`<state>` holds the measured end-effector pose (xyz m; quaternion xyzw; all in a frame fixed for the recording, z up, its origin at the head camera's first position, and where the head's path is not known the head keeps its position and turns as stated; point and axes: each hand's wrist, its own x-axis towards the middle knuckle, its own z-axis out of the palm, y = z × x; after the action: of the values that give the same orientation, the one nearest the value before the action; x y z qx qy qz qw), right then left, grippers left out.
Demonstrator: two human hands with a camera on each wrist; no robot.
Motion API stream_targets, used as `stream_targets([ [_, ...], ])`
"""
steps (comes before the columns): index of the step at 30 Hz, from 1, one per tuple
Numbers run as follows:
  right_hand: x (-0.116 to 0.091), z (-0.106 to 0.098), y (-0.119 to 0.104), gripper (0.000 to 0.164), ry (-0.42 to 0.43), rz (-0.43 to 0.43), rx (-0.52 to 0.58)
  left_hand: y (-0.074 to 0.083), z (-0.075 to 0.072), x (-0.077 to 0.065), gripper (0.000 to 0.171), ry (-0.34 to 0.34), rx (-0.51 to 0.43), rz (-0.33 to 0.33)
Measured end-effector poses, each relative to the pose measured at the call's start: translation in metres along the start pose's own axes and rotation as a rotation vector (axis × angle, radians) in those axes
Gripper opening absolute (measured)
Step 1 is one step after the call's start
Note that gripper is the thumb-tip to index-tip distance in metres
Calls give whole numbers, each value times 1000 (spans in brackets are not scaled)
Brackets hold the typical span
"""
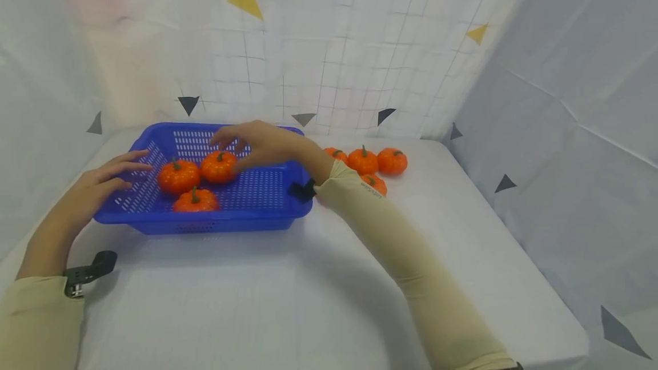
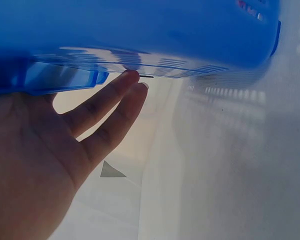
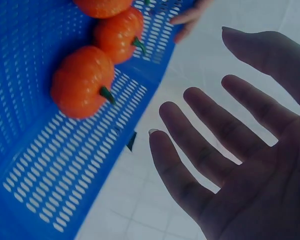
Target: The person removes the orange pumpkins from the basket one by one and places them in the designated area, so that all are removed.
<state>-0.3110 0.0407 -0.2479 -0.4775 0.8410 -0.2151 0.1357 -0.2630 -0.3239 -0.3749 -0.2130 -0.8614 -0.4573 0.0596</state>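
Note:
A blue plastic basket (image 1: 257, 224) with slotted walls stands on the table, with three small orange pumpkins inside: one at the left (image 1: 177, 178), one behind it (image 1: 218, 168) and one near the front wall (image 1: 196, 201). My left hand (image 1: 84, 193) is at the basket's left side, fingers extended; the left wrist view shows its fingertips (image 2: 131, 76) close to the slotted wall, contact unclear. Over the basket hovers my right hand (image 1: 267, 143), nearest the back pumpkin. In the right wrist view its fingers (image 3: 205, 155) are spread and the palm holds nothing.
Several more pumpkins (image 1: 362, 161) sit on the white table (image 1: 462, 233) right of the basket, partly behind my right forearm. A white gridded curtain (image 1: 308, 44) hangs behind the table, and a grey sheet (image 1: 570, 130) borders the right side.

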Motion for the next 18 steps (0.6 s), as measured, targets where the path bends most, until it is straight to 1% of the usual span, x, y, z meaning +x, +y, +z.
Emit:
stream_targets([
  [2, 6, 7, 0, 55, -8, -10, 7, -1, 0, 0, 45, 0, -6, 8],
  [4, 12, 11, 0, 54, -22, -24, 12, 0, 0, 0, 44, 1, -11, -2],
  [7, 22, 15, -2, 54, -54, -27, -9, 0, -1, 1, 42, 4, -17, 5],
  [9, 28, 17, -2, 54, -69, -32, -45, 0, -2, 2, 41, 9, -15, -2],
  [12, 37, 19, -2, 55, -86, -13, -85, 0, -3, 2, 40, 13, -8, -3],
  [16, 48, 21, 2, 53, -111, 9, -76, -1, -2, 2, 41, 8, 1, -20],
  [18, 52, 24, 4, 53, -126, 10, -88, -1, -1, 2, 42, 1, -2, -19],
])
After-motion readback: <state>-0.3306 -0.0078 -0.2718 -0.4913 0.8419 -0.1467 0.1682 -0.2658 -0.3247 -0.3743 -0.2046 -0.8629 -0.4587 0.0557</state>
